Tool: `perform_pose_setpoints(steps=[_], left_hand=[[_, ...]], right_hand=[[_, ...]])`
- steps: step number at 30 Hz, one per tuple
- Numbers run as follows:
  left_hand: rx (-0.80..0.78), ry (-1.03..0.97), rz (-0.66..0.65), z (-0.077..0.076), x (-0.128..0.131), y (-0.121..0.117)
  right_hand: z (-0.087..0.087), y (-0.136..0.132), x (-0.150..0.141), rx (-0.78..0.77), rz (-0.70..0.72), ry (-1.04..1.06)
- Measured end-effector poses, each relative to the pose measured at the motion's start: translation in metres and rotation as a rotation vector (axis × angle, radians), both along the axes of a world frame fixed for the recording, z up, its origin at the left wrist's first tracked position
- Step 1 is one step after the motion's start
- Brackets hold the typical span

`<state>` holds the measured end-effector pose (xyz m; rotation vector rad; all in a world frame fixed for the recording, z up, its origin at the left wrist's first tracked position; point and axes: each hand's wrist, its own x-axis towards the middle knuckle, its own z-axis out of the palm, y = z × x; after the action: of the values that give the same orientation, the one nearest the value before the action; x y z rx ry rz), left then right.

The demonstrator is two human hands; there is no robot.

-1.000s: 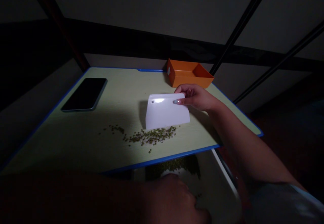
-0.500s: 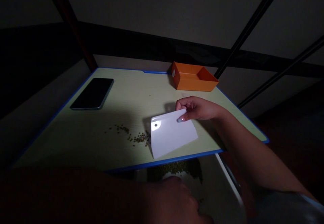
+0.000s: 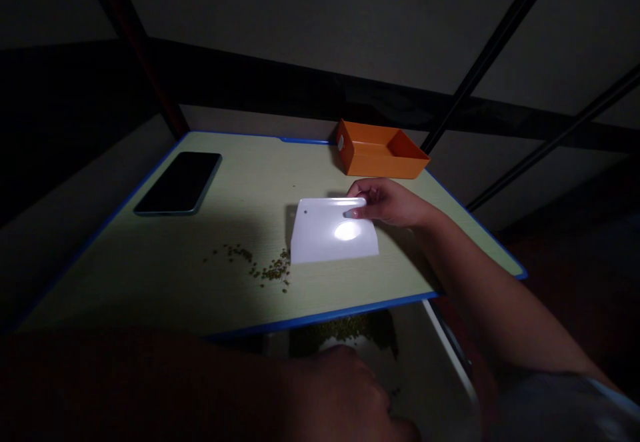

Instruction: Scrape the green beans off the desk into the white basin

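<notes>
My right hand (image 3: 387,203) pinches the upper right corner of a white plastic dough scraper (image 3: 325,239), thumb on its face. A small hole sits in the scraper's upper left corner. Against its left edge lie small greenish-brown beans (image 3: 274,270), trailing off to the left on the table. My left hand (image 3: 345,395) is dark and curled, low in front of the table, over a white container (image 3: 450,355). Inside that container, a heap of green beans (image 3: 350,327) shows beyond the knuckles. Whatever the left fingers grip is hidden.
The pale table (image 3: 250,182) has a blue rim. An orange open box (image 3: 385,162) stands at its back right. On the left lies a dark phone (image 3: 180,183). Dark panels rise behind the table.
The scraper has moved up and away from the front edge, and its lower edge now lies more level. The beans that were beside it stay on the table. The left hand looks nearly unmoved.
</notes>
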<state>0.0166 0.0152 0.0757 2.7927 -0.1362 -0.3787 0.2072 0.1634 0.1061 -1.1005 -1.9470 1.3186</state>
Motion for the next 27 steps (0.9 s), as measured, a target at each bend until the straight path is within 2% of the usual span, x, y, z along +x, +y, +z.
perform_pose_setpoints(steps=[9, 18, 27], left_hand=[[0.001, -0.140, 0.022, -0.010, -0.003, -0.002], [0.008, 0.008, -0.004, 0.003, 0.000, 0.001], [0.005, 0.065, -0.018, 0.005, 0.002, 0.002]], right_hand=[[0.000, 0.005, 0.006, 0.079, -0.178, 0.036], [-0.003, 0.007, 0.006, 0.075, -0.184, 0.022], [-0.004, 0.004, 0.003, 0.014, -0.077, 0.025]])
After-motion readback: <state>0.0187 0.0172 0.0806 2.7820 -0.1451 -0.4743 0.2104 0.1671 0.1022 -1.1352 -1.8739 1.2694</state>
